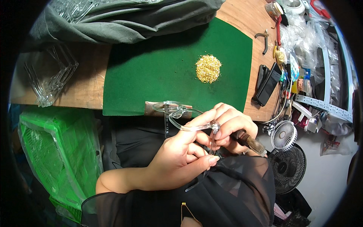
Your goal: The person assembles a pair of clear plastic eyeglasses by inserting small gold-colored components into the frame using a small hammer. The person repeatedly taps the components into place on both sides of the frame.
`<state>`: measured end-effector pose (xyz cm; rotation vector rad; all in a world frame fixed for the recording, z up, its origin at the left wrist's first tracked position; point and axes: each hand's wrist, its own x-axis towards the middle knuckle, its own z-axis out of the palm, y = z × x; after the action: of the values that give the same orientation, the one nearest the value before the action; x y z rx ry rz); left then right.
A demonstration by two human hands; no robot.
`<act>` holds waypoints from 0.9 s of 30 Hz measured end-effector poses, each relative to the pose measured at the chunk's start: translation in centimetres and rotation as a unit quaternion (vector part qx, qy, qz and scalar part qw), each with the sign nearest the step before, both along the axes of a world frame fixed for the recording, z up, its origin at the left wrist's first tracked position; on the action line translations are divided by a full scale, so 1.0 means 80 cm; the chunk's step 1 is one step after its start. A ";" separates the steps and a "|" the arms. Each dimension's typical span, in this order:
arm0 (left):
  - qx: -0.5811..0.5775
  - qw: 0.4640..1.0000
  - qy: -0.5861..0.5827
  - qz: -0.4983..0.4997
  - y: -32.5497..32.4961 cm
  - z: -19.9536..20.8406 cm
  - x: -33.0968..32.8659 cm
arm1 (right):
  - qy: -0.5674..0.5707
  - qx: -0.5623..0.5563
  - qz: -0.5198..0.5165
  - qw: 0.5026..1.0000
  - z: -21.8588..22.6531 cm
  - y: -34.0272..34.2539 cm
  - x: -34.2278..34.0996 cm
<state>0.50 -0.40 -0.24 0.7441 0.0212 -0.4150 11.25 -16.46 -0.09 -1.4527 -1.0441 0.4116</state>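
In front of my body, my left hand (172, 162) is closed around a clear plastic eyeglasses frame (192, 128). The frame's rims point toward the table edge, and a temple hangs down between my fingers. My right hand (235, 126) meets the left at the frame's hinge corner, its thumb and fingers pressed there. A brown-handled hand tool (250, 142) lies in the right palm and sticks out to the right; its working end is hidden. Beyond my hands, a pile of tiny gold metal pieces (208, 69) rests on a green mat (151, 72).
More clear frames (53, 85) lie at the table's left, beside a grey cloth (124, 22). A green crate (56, 140) stands at lower left. To the right are a black phone (269, 84), pliers (264, 41), a white fan (284, 135) and a black fan (289, 168).
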 end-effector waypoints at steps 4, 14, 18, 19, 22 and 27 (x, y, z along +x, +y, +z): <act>0.088 0.995 -0.041 -0.003 0.003 -0.004 -0.003 | -0.016 -0.033 0.029 0.999 -0.001 0.002 0.006; 0.056 0.998 -0.025 -0.007 0.003 0.000 -0.003 | -0.052 0.005 -0.043 0.998 -0.002 0.002 -0.009; 0.066 0.997 -0.045 0.005 0.003 -0.002 -0.004 | -0.029 0.004 -0.041 0.999 -0.004 0.002 -0.010; 0.065 0.997 -0.046 0.007 0.002 -0.003 -0.005 | -0.029 0.007 -0.039 0.999 -0.004 0.002 -0.010; 0.063 0.997 -0.048 0.005 0.001 -0.004 -0.005 | -0.028 0.009 -0.031 0.999 -0.004 0.002 -0.008; 0.056 0.997 -0.053 -0.007 0.004 -0.004 -0.004 | -0.005 0.016 -0.009 1.000 -0.002 0.002 -0.006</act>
<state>0.17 -0.10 -0.59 0.8769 -0.0598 -0.3890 10.78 -16.33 -0.27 -1.4360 -1.0402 0.3749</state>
